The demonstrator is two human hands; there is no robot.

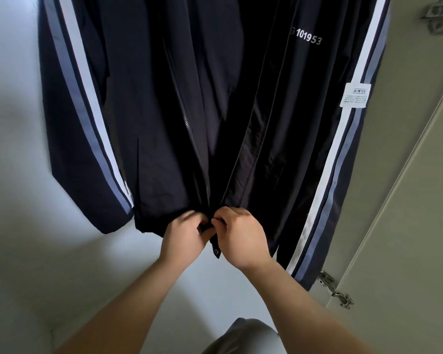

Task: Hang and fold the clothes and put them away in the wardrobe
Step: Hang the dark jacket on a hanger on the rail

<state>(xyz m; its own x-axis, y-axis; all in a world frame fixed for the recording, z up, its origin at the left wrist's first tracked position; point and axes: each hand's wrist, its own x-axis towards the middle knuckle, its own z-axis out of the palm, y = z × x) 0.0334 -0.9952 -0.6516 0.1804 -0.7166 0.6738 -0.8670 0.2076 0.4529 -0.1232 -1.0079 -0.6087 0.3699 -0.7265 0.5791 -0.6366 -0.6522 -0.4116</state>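
The jacket [164,98], dark navy, hangs front-on against a plain white panel [16,175]. Its top runs past the upper edge of the frame, so what holds it up cannot be seen. The white panel fills the left side and continues below the hem; it is smooth, unmarked and shaded grey in places. To the right stands a beige door [407,175], angled away from the panel. The door side carries two metal hinges, the upper hinge [437,15] near the top right corner and the lower hinge [335,287] just beside the jacket's right sleeve [343,162]. Both sleeves hang straight down at the sides of the body; the left sleeve [87,98] and the right sleeve each bear white and grey-blue stripes. A white label [354,95] sits on the right sleeve. White print [306,38] on the chest reads 101953. The zip [241,149] is open, its two rows of teeth converging at the hem. The left hand [183,235], slightly blurred, has its fingers curled and pinches the front edge at the base of the zip. The right hand [243,238] pinches the other front edge, touching the left hand. A tab with a metal snap [216,251] hangs between the two hands. Grey cloth [241,335] shows at the bottom edge between the forearms.
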